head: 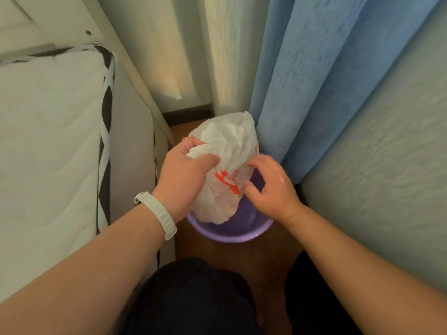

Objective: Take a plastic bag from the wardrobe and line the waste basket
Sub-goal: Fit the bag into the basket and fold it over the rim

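Crumpled white plastic bag with red print [225, 165] gripped by left hand [183, 175] and right hand [271, 187] over round purple plastic waste basket [229, 234] — white quilted mattress [53, 131] left, blue curtain [314, 81] right — narrow floor gap.

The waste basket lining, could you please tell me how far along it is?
Done: the plastic bag is out and over the purple waste basket. In hand: the left hand grips it and the right hand pinches its edge; it is still crumpled. Left: open it, push it inside and fold its mouth over the rim.
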